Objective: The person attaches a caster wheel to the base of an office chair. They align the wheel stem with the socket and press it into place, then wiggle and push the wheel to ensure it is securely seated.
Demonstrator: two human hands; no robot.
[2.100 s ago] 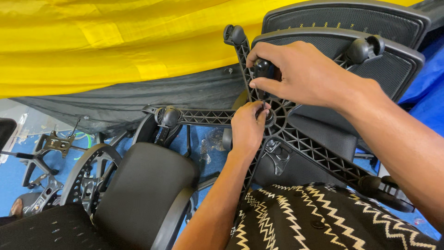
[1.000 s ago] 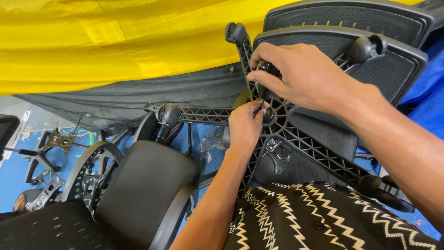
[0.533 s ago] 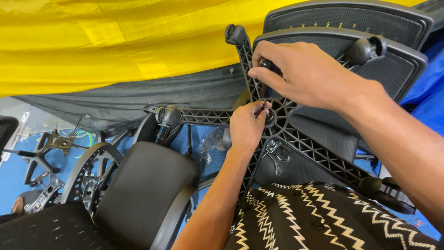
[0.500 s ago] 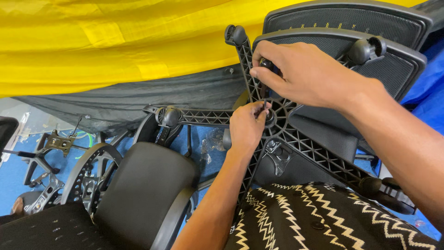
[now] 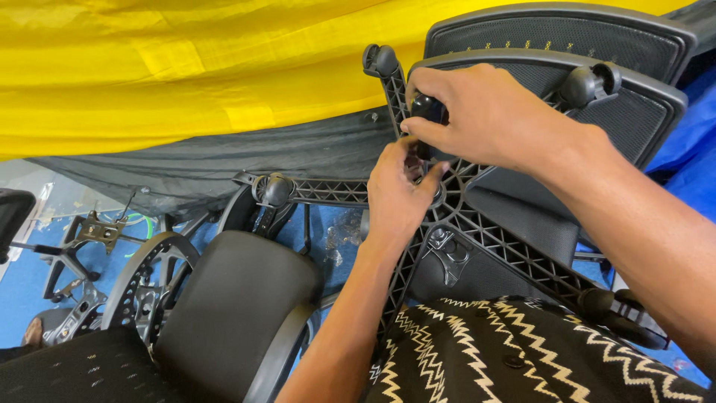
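A black five-armed office chair base (image 5: 492, 242) with ribbed arms and castor wheels stands tilted in front of me. My left hand (image 5: 399, 195) reaches up to its centre hub, fingers pinched at the hub opening. My right hand (image 5: 485, 116) comes from the right and is wrapped around a small black object (image 5: 426, 112) just above the hub. What exactly that object is stays hidden by the fingers. A castor (image 5: 380, 60) sits on the top arm, another castor (image 5: 274, 189) on the left arm.
Black mesh chair backs (image 5: 597, 45) lean behind the base. A black padded seat (image 5: 231, 306) and chair parts (image 5: 142, 283) lie at lower left on a blue floor. Yellow fabric (image 5: 186, 67) hangs across the top. A zigzag-patterned cloth (image 5: 522, 358) covers my lap.
My left hand has crept slightly upward toward the right hand at the hub. The right hand keeps its grip on the small black object; the base has not moved.
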